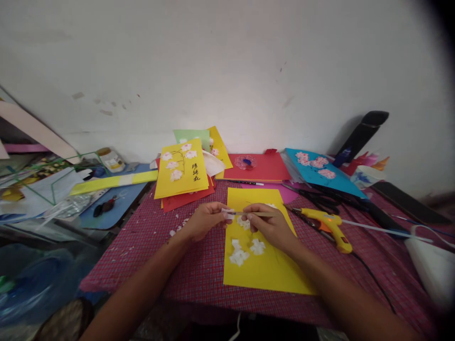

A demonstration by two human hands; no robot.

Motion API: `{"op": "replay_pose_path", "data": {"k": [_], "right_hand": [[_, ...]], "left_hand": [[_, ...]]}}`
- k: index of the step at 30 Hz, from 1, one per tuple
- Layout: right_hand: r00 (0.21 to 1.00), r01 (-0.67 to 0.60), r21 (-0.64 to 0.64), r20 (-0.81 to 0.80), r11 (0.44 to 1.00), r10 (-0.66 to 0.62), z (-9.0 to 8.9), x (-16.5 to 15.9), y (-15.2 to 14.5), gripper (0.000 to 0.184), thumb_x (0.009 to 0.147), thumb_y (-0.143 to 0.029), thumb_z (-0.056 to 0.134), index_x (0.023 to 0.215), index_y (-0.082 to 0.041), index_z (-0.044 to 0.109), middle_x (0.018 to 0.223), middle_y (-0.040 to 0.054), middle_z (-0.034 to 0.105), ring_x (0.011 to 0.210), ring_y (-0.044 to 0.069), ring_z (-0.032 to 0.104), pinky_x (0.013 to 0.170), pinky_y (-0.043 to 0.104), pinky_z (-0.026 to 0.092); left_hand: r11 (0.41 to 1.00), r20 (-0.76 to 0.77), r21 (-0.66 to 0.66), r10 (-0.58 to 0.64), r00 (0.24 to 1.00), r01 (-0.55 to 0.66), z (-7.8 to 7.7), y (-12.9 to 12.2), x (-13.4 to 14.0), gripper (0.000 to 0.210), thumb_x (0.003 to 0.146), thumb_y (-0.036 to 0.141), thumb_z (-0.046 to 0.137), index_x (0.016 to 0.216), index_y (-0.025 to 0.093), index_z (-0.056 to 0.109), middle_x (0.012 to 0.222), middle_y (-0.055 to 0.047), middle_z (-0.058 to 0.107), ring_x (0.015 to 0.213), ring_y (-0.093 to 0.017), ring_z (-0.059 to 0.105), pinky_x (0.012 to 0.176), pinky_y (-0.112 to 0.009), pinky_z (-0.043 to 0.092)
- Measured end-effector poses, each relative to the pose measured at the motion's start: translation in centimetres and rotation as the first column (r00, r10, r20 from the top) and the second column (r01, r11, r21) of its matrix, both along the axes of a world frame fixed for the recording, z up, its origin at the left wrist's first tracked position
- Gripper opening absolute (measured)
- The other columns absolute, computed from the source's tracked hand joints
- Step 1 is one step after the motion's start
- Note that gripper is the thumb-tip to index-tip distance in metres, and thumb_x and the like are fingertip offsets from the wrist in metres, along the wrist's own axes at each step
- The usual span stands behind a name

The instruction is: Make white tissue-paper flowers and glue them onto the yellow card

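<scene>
My left hand (209, 220) pinches a small white paper piece (227, 215) above the left edge of a yellow sheet (263, 277). In my right hand (272, 225) is a thin pale stick (265, 214) with a dark tip, like a paintbrush. Its tip meets the white piece, though whether it presses on it I cannot tell. White paper petals (258, 246) lie on the yellow sheet along drawn stems, and my right hand covers part of them. Loose white scraps (174, 232) are scattered left of the sheet.
Yellow cards with white flowers (170, 184) are stacked behind my left hand. A yellow glue gun (330, 225) with a cord and black scissors (316, 198) lie to the right. Farther back are a red sheet (259, 168), a blue flower card (323, 173) and a paper cup (366, 176).
</scene>
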State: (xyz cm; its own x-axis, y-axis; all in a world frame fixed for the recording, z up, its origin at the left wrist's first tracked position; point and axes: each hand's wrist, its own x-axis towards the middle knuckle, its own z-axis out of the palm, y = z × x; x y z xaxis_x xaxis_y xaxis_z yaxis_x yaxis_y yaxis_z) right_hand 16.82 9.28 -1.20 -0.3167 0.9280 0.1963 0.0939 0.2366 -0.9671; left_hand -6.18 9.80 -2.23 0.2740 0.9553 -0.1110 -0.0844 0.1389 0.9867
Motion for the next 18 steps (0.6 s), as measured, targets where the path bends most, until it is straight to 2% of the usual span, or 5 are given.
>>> {"op": "replay_pose_path", "data": {"k": [7,14,18], "right_hand": [[0.999,0.014,-0.045,-0.043,0.999,-0.016,-0.1,0.3,0.4,0.023,0.085,-0.039,0.065,0.094,-0.018,0.068,0.082,0.0053,0.075,0.052,0.013,0.061,0.050,0.025,0.050],[0.990,-0.007,-0.089,-0.140,0.996,-0.006,0.7,0.7,0.6,0.019,0.082,-0.034,0.068,0.086,-0.016,0.070,0.078,0.0062,0.075,0.052,0.012,0.058,0.052,0.025,0.048],[0.990,-0.029,-0.093,-0.139,0.995,0.016,0.8,0.7,0.6,0.019,0.082,-0.034,0.068,0.087,-0.016,0.070,0.077,0.0061,0.075,0.051,0.012,0.059,0.052,0.026,0.049]], "left_hand": [[0.998,0.002,0.042,-0.054,0.999,0.054,0.6,-0.2,0.0,0.031,0.075,0.022,0.074,0.104,0.013,0.068,0.089,-0.007,0.075,0.077,-0.016,0.069,0.069,-0.026,0.052],[0.979,-0.080,0.159,-0.115,0.990,0.127,0.4,-0.2,-0.3,0.034,0.087,0.035,0.069,0.114,0.016,0.062,0.101,-0.008,0.074,0.082,-0.016,0.071,0.073,-0.028,0.053],[0.974,-0.117,0.177,-0.120,0.986,0.139,-0.1,0.1,-0.2,0.037,0.086,0.039,0.070,0.112,0.015,0.061,0.090,-0.007,0.073,0.077,-0.016,0.070,0.070,-0.028,0.053]]}}
